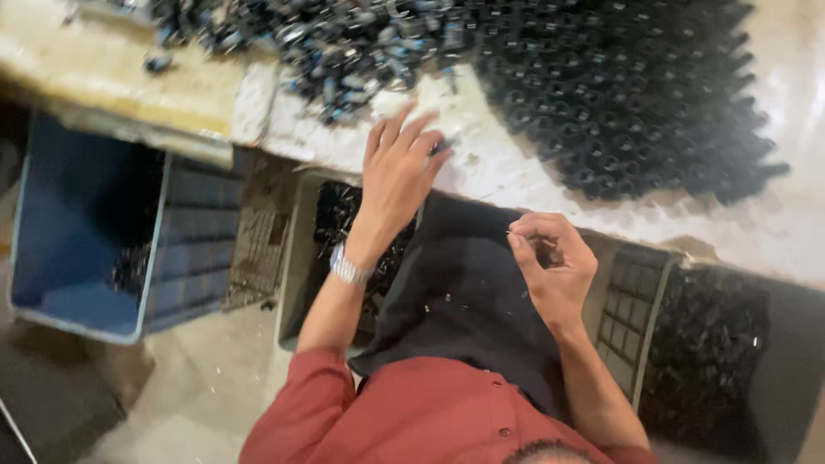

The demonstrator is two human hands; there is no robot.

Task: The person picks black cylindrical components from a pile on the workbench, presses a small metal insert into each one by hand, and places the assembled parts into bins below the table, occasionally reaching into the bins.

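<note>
My left hand (397,167), with a metal watch on its wrist, reaches onto the edge of the pale worktable (516,176). Its fingers are spread, and the fingertips pinch a small black part (441,147). Close above the dark cloth (464,292) on my lap, my right hand (554,266) is curled, with thumb and forefinger closed on a thin small piece (516,234); blur hides what kind it is. A big heap of black tubular parts (627,94) lies on the table just beyond both hands.
A mixed pile of dark and bluish metal parts (344,43) lies at the table's far left. Below the table edge stand a blue crate (77,232), a grey crate (296,249) with black parts, and another grey crate (632,318) of black parts at the right.
</note>
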